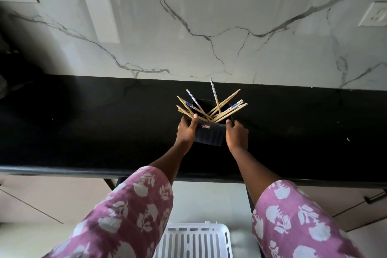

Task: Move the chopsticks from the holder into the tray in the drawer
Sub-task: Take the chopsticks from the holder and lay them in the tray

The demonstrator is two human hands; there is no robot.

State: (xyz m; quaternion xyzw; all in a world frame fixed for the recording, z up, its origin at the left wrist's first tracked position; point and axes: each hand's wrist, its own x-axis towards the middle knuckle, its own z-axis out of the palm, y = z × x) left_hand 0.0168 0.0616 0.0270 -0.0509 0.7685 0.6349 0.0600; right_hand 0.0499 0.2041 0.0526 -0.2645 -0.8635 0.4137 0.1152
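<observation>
Black ribbed plastic holder (209, 135), bristling with wooden chopsticks (211, 109), stands mid-surface (83, 132), toward the back edge; left hand (186, 129) and right hand (236, 134) grasp its sides. Next, probably lifting it toward the white slatted tray (193, 241) below.
</observation>
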